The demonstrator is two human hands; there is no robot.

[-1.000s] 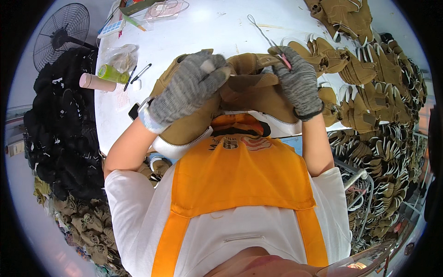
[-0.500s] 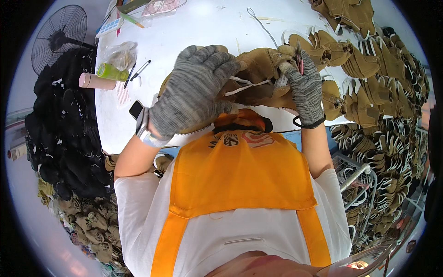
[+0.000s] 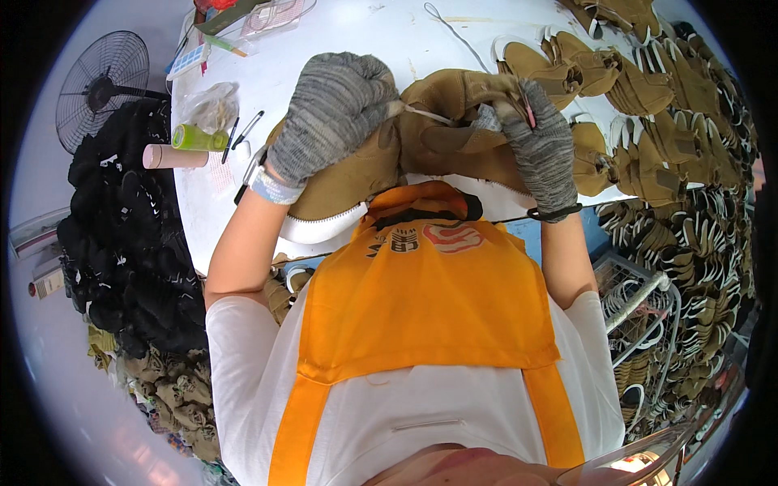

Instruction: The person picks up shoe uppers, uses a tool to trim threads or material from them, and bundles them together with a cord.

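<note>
Left hand (image 3: 336,113), gray glove, fingers bunched, pinching the end of a white lace (image 3: 428,114) pulled taut from the laced shoe (image 3: 454,85). Right hand (image 3: 547,154), same glove, is curled closed on that shoe's right edge; a slim pink tool (image 3: 530,112) sticks out at its fingers. Laced shoe sits between the hands, tan, opening up; exact sole contact hidden. Other shoe (image 3: 348,186), also tan with a white sole edge, is just below the left hand and partly covered by it. Both are at the near edge of a white table (image 3: 365,32), its surface marked with small specks. Up from the right hand: a gray cord (image 3: 458,36). Right of it: rows of tan shoes (image 3: 620,81) on the table, then a dense shoe pile (image 3: 681,300) beyond, wire rack (image 3: 644,312) below. Left of the left hand: two pens (image 3: 248,130), green bottle (image 3: 198,138), pink bottle (image 3: 176,156), clear bag (image 3: 212,107). Farther left, off the table: black pile (image 3: 134,243), tan pile (image 3: 174,397) below it, fan (image 3: 101,89) above, by a pale wall (image 3: 36,174).
</note>
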